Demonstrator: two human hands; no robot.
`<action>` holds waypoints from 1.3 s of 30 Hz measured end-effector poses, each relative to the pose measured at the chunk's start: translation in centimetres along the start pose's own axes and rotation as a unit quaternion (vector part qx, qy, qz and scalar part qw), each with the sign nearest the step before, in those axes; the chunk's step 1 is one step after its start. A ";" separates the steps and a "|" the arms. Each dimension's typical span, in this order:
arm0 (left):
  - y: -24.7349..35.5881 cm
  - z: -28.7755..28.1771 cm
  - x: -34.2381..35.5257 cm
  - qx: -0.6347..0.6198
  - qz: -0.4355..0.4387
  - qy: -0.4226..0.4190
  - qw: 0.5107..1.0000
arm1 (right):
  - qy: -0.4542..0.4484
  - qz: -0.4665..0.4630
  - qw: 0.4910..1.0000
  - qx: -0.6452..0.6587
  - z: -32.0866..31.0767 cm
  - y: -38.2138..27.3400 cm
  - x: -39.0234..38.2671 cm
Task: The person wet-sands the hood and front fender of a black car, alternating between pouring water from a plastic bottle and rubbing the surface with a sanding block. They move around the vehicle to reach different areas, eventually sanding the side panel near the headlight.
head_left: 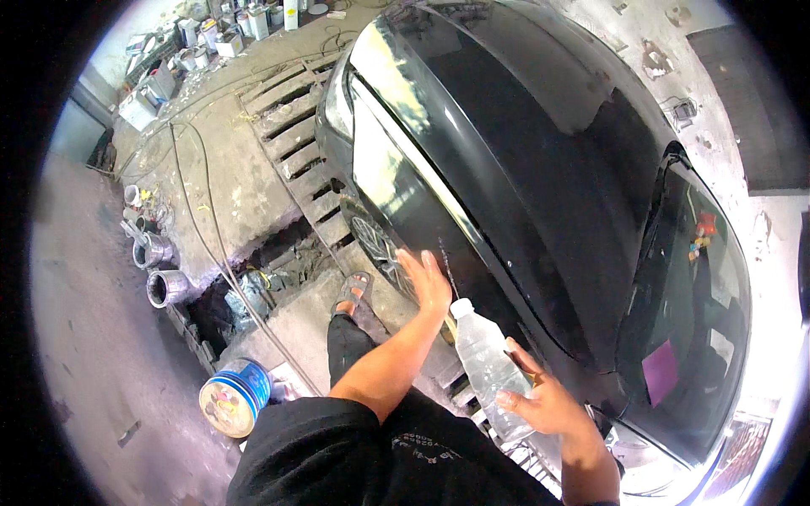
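Clear plastic bottle (488, 363), white cap uppermost, tilted slightly to the left: clamped in the fingers (516, 400) of the right hand (544, 403), which wrap its lower half from the right side. Bottle sits just beside the car's front fender, near the lower middle of the view.

Left hand (426, 281): fingers apart and laid flat, palm down, against the black car body (523, 160) just above the front wheel (375, 244). A thin pale streak shows on the panel just right of the hand; whether it is liquid or a scratch cannot be told from this view.

Black car, glossy: hood and fender fill the upper right; windshield (692, 320) at far right, with a small purple card and a red trinket visible behind the glass.

Person's own leg, dark trousers, foot in a sandal (353, 291) planted on the concrete floor (211, 185) beside the wheel.

Floor pit with wooden slat covering (295, 143) runs under the car's front.

Round tin (234, 396), blue wall with yellow-patterned lid, lies on its side at lower left.

Metal pots (160, 270) stand at the left, well apart from the hands.

Hose or cable (202, 219) trails across the floor.

Assorted containers (219, 38) cluster at the far top left.
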State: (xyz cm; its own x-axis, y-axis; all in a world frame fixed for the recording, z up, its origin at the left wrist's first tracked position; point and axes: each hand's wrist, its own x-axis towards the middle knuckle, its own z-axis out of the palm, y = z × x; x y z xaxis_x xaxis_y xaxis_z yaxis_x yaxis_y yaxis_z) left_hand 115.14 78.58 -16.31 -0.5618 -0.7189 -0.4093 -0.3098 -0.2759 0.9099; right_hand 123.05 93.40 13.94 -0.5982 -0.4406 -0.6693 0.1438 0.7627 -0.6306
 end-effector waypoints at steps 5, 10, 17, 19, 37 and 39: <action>4.4 -2.0 11.2 0.149 0.203 0.041 0.967 | 0.004 -0.020 0.999 0.031 0.2 -1.0 2.3; 11.8 -4.7 25.7 0.229 0.257 -0.007 0.939 | -0.001 -0.016 0.993 0.116 0.5 -4.1 5.1; 8.8 -1.7 8.6 0.298 0.311 -0.111 0.896 | 0.015 -0.056 0.990 0.127 -0.8 -5.8 7.6; 9.8 -0.9 10.1 0.346 0.240 -0.095 0.902 | 0.002 -0.033 0.993 0.116 -1.4 -7.6 8.6; 12.4 -4.2 31.1 0.190 0.351 -0.068 0.914 | -0.022 -0.063 0.998 0.017 -2.8 -13.1 14.4; 10.7 -4.9 26.7 0.189 0.338 -0.093 0.917 | -0.018 -0.064 0.997 0.030 -2.8 -13.1 14.8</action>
State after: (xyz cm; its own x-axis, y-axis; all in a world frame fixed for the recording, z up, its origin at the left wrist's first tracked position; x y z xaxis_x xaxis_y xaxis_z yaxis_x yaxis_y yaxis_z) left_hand 100.63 53.29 -17.15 -0.8342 -0.5128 0.2028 -0.0662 0.4583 0.8863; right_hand 110.12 78.19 13.35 -0.5864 -0.5502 -0.5945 0.1160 0.6693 -0.7338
